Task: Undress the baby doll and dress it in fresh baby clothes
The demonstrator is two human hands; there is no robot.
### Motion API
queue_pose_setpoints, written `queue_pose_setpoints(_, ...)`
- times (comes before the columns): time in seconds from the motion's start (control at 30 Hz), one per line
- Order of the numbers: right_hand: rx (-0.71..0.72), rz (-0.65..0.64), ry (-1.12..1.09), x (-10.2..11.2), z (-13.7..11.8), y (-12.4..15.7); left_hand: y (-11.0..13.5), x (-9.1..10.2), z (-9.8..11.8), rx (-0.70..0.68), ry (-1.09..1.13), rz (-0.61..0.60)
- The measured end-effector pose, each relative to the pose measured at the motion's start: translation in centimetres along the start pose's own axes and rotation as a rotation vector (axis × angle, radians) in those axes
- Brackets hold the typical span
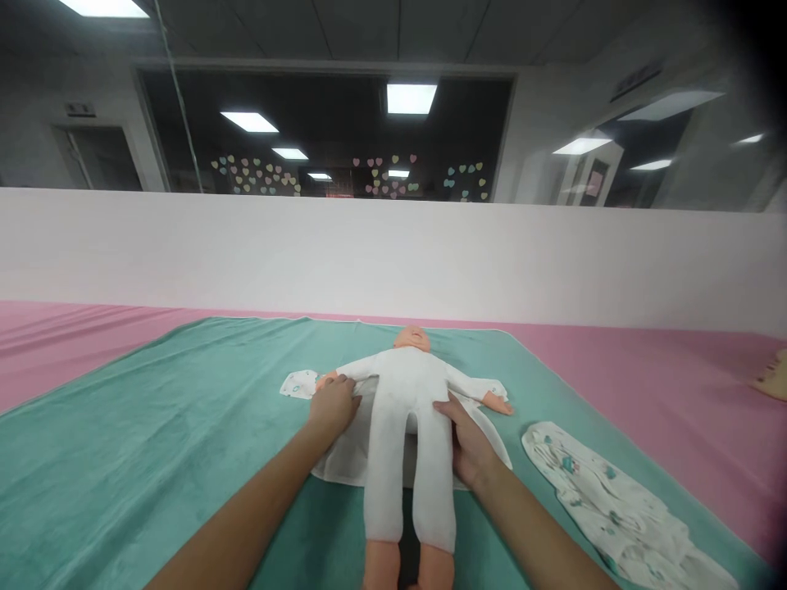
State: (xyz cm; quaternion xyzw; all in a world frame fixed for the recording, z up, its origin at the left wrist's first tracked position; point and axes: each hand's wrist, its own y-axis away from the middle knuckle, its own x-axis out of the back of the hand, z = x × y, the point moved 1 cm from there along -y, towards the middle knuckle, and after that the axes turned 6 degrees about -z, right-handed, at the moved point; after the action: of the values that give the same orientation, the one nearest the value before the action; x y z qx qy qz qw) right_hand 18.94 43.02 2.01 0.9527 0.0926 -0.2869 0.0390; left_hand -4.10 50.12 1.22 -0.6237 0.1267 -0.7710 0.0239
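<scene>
A soft, light-looking baby doll [406,410] is lying mid-frame on a thin white swaddle cloth [344,463], and seems best held at the torso. The left hand [332,407] and right hand [466,438] are pressing the cloth beside it, arms reaching forward, unclenched; whether either is gripping cannot be told.

The left forearm [246,516] and right forearm [534,524] are bare and slender, narrowing toward the wrists and running out past the bottom edge of the view. The left hand [334,407] and right hand [468,440] are bare too, with slim, tapering fingers [452,407].
</scene>
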Motion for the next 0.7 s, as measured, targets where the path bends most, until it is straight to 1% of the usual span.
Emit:
queue_pose_setpoints(0.1,0.0,-0.013,0.034,0.0,0.0,0.0,-0.2,-0.6,0.1,0.03,-0.012,0.035)
queue_pose_setpoints(0.17,-0.011,-0.017,0.116,0.1,0.0,-0.2,-0.2,-1.0,0.0,0.044,-0.011,0.059)
queue_pose_setpoints(0.2,-0.004,0.004,0.188,0.3,-0.1,-0.4,-0.2,-1.1,-0.1,0.05,-0.007,0.07)
queue_pose_setpoints(0.23,0.011,0.052,0.289,0.5,-0.3,-0.6,-0.2,-1.2,-0.2,0.058,-0.003,0.08)
queue_pose_setpoints(0.37,0.126,0.365,0.833,1.5,-1.1,-0.9,-0.5,-1.3,-0.7,0.061,0.012,0.11)
queue_pose_setpoints(0.4,0.152,0.412,0.947,1.5,-1.2,-0.9,-0.6,-1.4,-0.8,0.053,0.019,0.114)
queue_pose_setpoints(0.47,0.208,0.456,1.142,0.8,-1.4,-0.6,-0.7,-1.4,-1.0,0.043,0.043,0.121)
queue_pose_setpoints(0.53,0.289,0.446,1.346,-0.8,-1.4,-0.8,-0.7,-1.4,-1.2,0.05,0.081,0.124)
queue_pose_setpoints(0.57,0.335,0.408,1.454,-1.8,-1.3,-1.3,-0.7,-1.4,-1.3,0.059,0.1,0.124)
queue_pose_setpoints(0.63,0.4,0.269,1.666,-4.1,-1.1,-3.0,-0.7,-1.4,-1.5,0.077,0.13,0.123)
queue_pose_setpoints(0.7,0.39,0.115,1.863,-6.2,-0.9,-5.7,-0.7,-1.5,-1.7,0.089,0.148,0.12)
